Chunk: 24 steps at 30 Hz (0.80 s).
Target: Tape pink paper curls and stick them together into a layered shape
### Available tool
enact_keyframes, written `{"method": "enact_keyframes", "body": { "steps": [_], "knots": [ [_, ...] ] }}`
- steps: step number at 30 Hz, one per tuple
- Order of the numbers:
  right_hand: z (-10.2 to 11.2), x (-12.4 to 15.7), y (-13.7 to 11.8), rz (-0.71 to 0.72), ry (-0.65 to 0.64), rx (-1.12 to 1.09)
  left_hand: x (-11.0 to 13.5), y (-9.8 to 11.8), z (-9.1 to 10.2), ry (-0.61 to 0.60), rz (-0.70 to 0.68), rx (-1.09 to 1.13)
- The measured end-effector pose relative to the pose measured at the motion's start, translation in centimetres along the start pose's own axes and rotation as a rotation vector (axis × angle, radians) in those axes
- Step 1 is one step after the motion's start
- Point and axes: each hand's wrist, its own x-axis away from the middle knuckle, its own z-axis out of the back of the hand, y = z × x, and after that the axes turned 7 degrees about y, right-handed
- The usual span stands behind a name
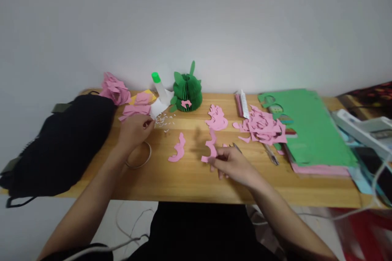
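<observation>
The right hand pinches a pink strip in from the table's front edge; squeezing could crease it. The left hand, curled beside white bits, could scatter them by brushing; whether it holds one, I cannot tell.

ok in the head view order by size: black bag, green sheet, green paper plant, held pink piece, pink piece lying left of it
1. Black bag
2. Green sheet
3. Green paper plant
4. Held pink piece and lying pink piece look too alike to rank
</observation>
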Motion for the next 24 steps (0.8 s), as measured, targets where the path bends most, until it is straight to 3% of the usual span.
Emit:
{"method": "enact_keyframes", "body": {
  "steps": [3,6,9,12,16,19,20,23,24],
  "knots": [
    [-1.2,1.2,2.4,-0.055,-0.029,-0.119,1.6,2.5,0.0,-0.046,-0.025,0.105],
    [-2.1,2.2,3.4,-0.076,-0.045,-0.192,4.9,6.1,-0.7,-0.279,-0.132,0.392],
    [-2.7,2.9,3.8,-0.081,-0.035,-0.277,8.7,8.9,-2.2,-0.409,-0.212,0.583],
    [-3.3,3.3,4.4,-0.097,-0.03,-0.341,11.3,9.7,-3.7,-0.344,-0.149,0.774],
    [-3.3,4.0,4.8,-0.072,-0.063,-0.307,12.5,9.6,-4.6,-0.253,-0.095,0.865],
    [-2.5,4.3,5.0,0.04,-0.042,-0.117,12.7,9.4,-4.5,-0.2,0.004,0.928],
    [-2.1,4.4,5.2,0.107,0.04,0.013,12.8,9.4,-4.3,-0.189,0.044,0.937],
    [-0.7,4.9,6.5,0.396,0.454,0.559,12.8,9.2,-3.9,-0.159,0.105,0.935],
    [-0.3,5.1,7.3,0.489,0.493,0.725,12.9,9.1,-3.7,-0.148,0.11,0.934]
  ]
}}
